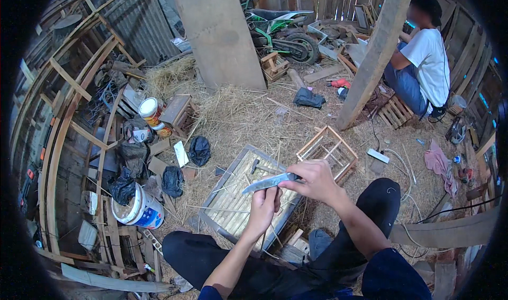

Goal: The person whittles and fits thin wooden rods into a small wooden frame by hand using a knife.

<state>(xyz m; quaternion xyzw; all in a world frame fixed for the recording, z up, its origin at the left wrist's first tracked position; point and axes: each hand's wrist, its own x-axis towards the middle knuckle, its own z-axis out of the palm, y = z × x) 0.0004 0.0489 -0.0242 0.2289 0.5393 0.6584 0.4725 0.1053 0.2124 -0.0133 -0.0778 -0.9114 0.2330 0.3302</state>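
Note:
My right hand (313, 179) is closed round the dark handle of a knife (268, 183). Its broad grey blade points left, over the framed bamboo-slat panel. Just beneath the blade, my left hand (263, 209) is closed with its fingertips up against it. Whatever those fingers pinch is too thin or hidden to make out. The low panel (225, 199), pale slats in a grey frame, lies before my knees. On it rest a hammer (256, 165) and several thin sticks, some reaching past its edges.
A small wooden frame (346, 151) stands right of the panel. White buckets (151, 215) and black plastic bags (199, 150) are at left. A leaning wooden post (377, 62) rises at right, near a crouching person (431, 56). A green-white motorbike (280, 33) stands behind. Straw covers the ground.

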